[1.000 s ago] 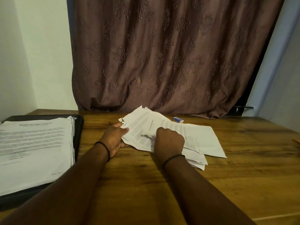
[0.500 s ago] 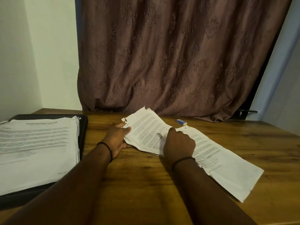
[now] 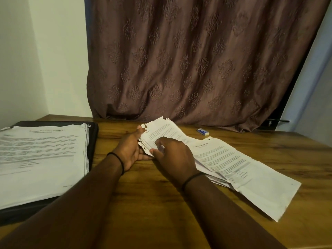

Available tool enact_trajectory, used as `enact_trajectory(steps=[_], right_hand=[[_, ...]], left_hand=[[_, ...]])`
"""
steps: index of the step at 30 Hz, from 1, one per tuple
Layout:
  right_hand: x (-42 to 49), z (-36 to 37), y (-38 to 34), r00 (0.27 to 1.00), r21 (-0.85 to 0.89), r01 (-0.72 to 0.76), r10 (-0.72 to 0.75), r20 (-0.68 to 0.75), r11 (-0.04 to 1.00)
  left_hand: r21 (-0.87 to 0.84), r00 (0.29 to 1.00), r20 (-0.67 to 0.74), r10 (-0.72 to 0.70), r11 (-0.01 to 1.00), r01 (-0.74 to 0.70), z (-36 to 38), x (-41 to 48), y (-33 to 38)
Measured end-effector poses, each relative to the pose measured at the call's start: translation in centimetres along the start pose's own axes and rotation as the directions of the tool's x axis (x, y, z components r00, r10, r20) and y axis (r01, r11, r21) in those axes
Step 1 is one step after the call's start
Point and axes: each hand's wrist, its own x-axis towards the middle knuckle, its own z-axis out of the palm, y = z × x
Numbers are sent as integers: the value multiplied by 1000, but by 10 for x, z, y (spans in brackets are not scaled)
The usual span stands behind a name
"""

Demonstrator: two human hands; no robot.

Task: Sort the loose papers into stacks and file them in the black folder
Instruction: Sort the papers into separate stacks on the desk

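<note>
At the middle of the desk (image 3: 143,203), the left hand (image 3: 130,150) is holding the ragged left edge of the loose papers (image 3: 165,131), while the right hand (image 3: 175,159) is resting on top of them, its thumb pinching their near edge. A single sheet (image 3: 251,177) is lying across the pile toward the right edge. By the left edge, a filed stack (image 3: 41,159) is sitting on the open black folder (image 3: 93,141). An eraser (image 3: 203,131) is lying near the back edge.
</note>
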Motion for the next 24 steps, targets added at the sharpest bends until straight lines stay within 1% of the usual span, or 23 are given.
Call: enact_trajectory(steps=[5, 11, 15, 19, 20, 21, 22, 24], right_hand=[[3, 0, 2, 998, -50, -38, 40, 45, 998], [5, 3, -1, 1000, -168, -10, 12, 10, 986], [5, -1, 1, 999, -198, -30, 24, -28, 980], [5, -7, 2, 997, -222, -41, 24, -78, 974], [5, -8, 1, 995, -224, -47, 26, -95, 973], [5, -9, 2, 994, -223, -55, 32, -106, 973], [5, -8, 2, 993, -220, -63, 39, -114, 973], [5, -8, 3, 991, -200, -81, 57, -123, 976]], left_hand=[[43, 999, 46, 0, 999, -2, 2, 0, 1], [95, 999, 45, 9, 995, -13, 1, 1, -1], [96, 1000, -4, 7, 995, -7, 2, 1, -2], [137, 997, -75, 6, 991, 5, 6, 2, -4], [195, 993, -108, 45, 980, -23, 7, 3, -5], [301, 981, -152, 118, 951, -68, 7, 3, -6], [428, 957, -196, 214, 897, -113, 7, 4, -7], [621, 887, -217, 408, 758, -197, 8, 4, -7]])
